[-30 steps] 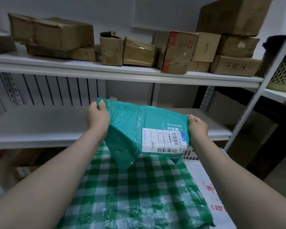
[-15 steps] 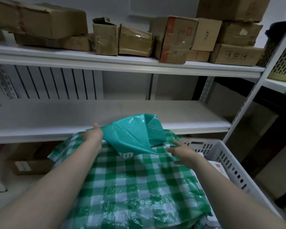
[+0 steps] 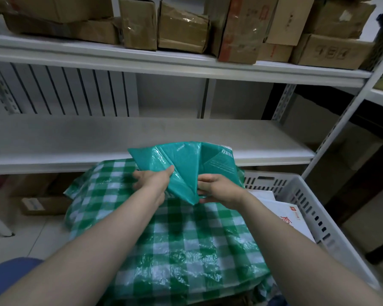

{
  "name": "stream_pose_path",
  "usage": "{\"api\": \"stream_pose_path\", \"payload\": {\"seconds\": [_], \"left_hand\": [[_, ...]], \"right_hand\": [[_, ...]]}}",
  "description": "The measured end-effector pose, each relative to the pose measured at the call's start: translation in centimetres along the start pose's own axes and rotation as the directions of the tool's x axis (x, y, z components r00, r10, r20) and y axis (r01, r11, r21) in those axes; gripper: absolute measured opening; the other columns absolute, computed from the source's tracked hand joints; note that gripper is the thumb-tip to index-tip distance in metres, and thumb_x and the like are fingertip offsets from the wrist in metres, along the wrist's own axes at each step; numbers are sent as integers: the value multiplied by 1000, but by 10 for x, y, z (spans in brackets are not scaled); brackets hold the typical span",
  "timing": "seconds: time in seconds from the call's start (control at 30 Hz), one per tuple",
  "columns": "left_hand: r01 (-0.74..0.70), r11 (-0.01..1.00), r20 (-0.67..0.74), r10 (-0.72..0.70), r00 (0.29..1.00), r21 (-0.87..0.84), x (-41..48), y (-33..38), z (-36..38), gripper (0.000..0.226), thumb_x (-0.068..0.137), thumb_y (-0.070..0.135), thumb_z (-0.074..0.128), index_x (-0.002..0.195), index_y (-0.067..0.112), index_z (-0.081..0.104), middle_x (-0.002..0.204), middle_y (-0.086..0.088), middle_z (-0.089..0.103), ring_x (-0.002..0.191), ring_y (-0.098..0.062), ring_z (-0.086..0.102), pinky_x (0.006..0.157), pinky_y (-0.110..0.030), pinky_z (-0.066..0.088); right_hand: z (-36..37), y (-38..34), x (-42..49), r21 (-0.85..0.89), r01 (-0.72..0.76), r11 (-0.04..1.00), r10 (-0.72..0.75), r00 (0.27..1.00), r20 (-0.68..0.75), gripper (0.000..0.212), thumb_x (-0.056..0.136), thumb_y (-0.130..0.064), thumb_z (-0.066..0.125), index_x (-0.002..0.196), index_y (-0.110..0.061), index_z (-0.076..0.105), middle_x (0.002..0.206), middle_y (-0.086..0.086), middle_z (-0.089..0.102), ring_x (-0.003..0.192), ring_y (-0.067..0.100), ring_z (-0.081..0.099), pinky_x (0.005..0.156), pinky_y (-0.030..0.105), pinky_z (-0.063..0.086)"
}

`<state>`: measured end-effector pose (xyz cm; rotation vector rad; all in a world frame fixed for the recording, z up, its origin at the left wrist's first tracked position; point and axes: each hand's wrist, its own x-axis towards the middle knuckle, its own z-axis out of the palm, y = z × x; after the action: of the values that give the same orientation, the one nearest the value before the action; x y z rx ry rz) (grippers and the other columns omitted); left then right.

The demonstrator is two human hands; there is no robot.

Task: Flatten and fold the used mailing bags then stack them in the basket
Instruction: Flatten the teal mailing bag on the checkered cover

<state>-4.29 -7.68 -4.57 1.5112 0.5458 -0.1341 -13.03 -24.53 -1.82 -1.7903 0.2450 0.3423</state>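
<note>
two hands fold one teal plastic mailing bag [image 3: 181, 166]: left hand [image 3: 152, 181] and right hand [image 3: 217, 189] pinch its creased sides; next, press flat, then into the right white slotted plastic basket [image 3: 314, 208].

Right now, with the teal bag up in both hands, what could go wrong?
The teal bag is bunched in slanted creases, held in the air by the left hand and right hand; folding now may set it crooked. The checked sheet lies over part of the basket and may block stacking.
</note>
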Motion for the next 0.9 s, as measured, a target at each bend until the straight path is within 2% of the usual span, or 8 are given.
{"api": "stream_pose_path", "payload": {"seconds": [0.07, 0.13, 0.23, 0.33, 0.43, 0.67, 0.8, 0.9], "left_hand": [[-3, 1000, 41, 4, 999, -25, -3, -3, 0, 94, 33, 41, 87, 112, 14, 45, 113, -11, 61, 88, -35, 67, 71, -54, 59], [-38, 999, 32, 38, 999, 0, -8, 1, -6, 72, 49, 33, 91, 107, 9, 57, 106, -10, 68, 82, -33, 69, 74, -50, 60], [-32, 998, -4, 31, 999, -52, -3, 7, -12, 42, 71, 21, 87, 101, 6, 60, 101, -10, 69, 84, -32, 69, 77, -51, 59], [-7, 998, 31, 9, 999, -62, 0, 7, -14, 34, 75, 22, 85, 90, 8, 58, 103, -12, 70, 87, -33, 69, 82, -50, 58], [-6, 997, 76, 13, 997, -81, -6, 6, -14, 33, 80, 23, 80, 100, 6, 60, 106, -12, 69, 92, -32, 68, 87, -46, 57], [139, 990, 95, -137, 986, -13, -30, -1, -9, 27, 97, 27, 60, 116, 8, 56, 110, -10, 61, 87, -29, 63, 50, -34, 56], [-74, 946, -87, 107, 990, 316, -23, 4, -34, 36, 97, 32, 59, 114, 0, 60, 111, -15, 65, 96, -36, 63, 83, -40, 52], [-165, 920, -48, 194, 980, 355, -10, 8, -52, 36, 98, 37, 57, 104, 3, 65, 94, -14, 68, 76, -31, 62, 70, -37, 50]], "right_hand": [[-2, 6, 5, -71, -71, 995, 51, 966, -255, 19, 98, -23, 56, 95, -10, 70, 84, 5, 69, 73, 18, 64, 83, 42, 58], [-17, 16, 7, -181, -240, 954, 87, 796, -599, 30, 99, -32, 51, 85, -8, 63, 79, 8, 62, 71, 24, 58, 71, 39, 54], [-40, 32, 2, -100, -401, 911, 169, 581, -796, 44, 97, -42, 48, 108, -1, 56, 103, 15, 63, 82, 31, 60, 65, 35, 49], [-43, 42, -2, 202, -264, 943, 333, 731, -596, 49, 98, -50, 46, 116, -5, 50, 109, 17, 61, 84, 30, 62, 75, 43, 58], [-36, 37, -9, 580, 35, 814, 310, 818, -484, 34, 104, -36, 42, 125, -10, 46, 113, 19, 64, 83, 26, 66, 68, 36, 59], [-19, 21, -3, 456, 276, 846, 100, 759, -644, 24, 105, -21, 41, 120, -7, 52, 102, 8, 62, 80, 17, 68, 77, 30, 59], [-37, 20, -9, 471, 369, 801, 125, 666, -736, 16, 105, -21, 41, 113, -9, 50, 95, 5, 60, 76, 15, 67, 70, 27, 58], [-56, 27, -17, 414, 342, 844, 133, 614, -778, 21, 104, -22, 44, 114, -9, 56, 84, 6, 61, 67, 13, 61, 64, 24, 54]]}}
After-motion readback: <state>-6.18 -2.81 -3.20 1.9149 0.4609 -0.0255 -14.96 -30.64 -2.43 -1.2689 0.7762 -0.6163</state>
